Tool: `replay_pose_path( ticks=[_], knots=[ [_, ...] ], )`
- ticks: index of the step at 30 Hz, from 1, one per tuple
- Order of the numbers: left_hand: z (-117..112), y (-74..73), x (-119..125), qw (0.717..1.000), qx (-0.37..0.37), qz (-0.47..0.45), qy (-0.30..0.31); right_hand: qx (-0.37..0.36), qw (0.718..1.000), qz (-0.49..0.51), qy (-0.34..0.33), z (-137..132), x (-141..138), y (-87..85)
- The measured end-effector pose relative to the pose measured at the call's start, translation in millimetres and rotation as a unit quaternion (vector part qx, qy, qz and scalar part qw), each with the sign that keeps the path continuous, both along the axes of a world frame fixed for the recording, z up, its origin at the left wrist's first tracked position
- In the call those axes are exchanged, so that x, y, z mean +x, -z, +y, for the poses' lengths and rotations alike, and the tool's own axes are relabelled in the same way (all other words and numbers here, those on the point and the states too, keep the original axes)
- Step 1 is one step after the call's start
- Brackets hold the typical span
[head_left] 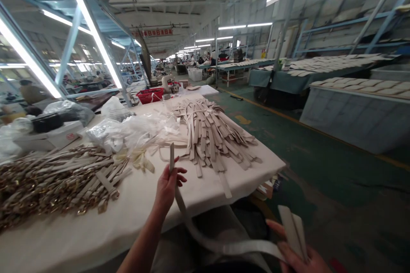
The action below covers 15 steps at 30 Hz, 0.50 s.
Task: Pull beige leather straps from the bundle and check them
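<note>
A long beige strap point(235, 247) hangs in a slack curve between my two hands, over the front edge of the table. My left hand point(168, 184) pinches it near one end, with the tip sticking up above the thumb. Low at the right, my right hand point(296, 258) is closed on the strap's other part, where two flat ends stand up side by side; whether both belong to one strap I cannot tell. Beyond my left hand lies a fanned bundle of beige straps point(208, 132). To the left is a heap of straps with gold-coloured metal fittings point(60, 179).
Clear plastic bags point(128, 132) lie behind the heap on the cloth-covered table point(144, 230). A red basket point(150, 95) stands at its far end. Right of the table runs a green floor point(275, 145) with a large grey bin point(349, 115) bearing pale pieces.
</note>
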<state>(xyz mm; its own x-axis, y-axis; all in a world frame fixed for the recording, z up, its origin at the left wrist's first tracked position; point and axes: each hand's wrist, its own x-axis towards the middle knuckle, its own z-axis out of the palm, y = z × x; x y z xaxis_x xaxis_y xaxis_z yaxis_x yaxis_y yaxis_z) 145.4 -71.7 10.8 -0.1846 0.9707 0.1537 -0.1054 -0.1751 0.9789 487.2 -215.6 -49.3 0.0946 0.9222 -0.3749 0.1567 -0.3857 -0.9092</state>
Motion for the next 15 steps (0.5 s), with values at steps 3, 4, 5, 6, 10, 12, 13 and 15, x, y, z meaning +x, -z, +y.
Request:
replay_pose_path(
  ticks=[3, 4, 5, 6, 10, 12, 13, 15],
  knots=[
    [-22, 4.2, 10, 0.99, 0.007, 0.132, 0.048, 0.054, 0.989, 0.11, -0.078, 37, -47, -46.8],
    [-28, 2.9, 13, 0.985, 0.007, 0.163, 0.061, 0.068, 0.982, 0.143, -0.104, 52, -63, -63.7],
    [-33, 0.6, 16, 0.979, 0.006, 0.19, 0.072, 0.08, 0.973, 0.167, -0.136, 68, -77, -79.1],
    [-36, -2.2, 18, 0.974, 0.005, 0.214, 0.08, 0.094, 0.964, 0.187, -0.166, 82, -90, -92.2],
    [-46, -12.7, 18, 0.952, 0.004, 0.287, 0.104, 0.151, 0.934, 0.246, -0.209, 121, -123, -117.9],
    [-49, -16.8, 12, 0.947, 0.007, 0.301, 0.111, 0.169, 0.923, 0.255, -0.232, 129, -131, -119.9],
    [-51, -19.1, 8, 0.946, 0.006, 0.302, 0.114, 0.174, 0.921, 0.254, -0.24, 130, -135, -119.8],
    [-55, -23.9, 1, 0.951, -0.002, 0.28, 0.128, 0.175, 0.92, 0.255, -0.241, 131, -141, -118.9]
  ],
)
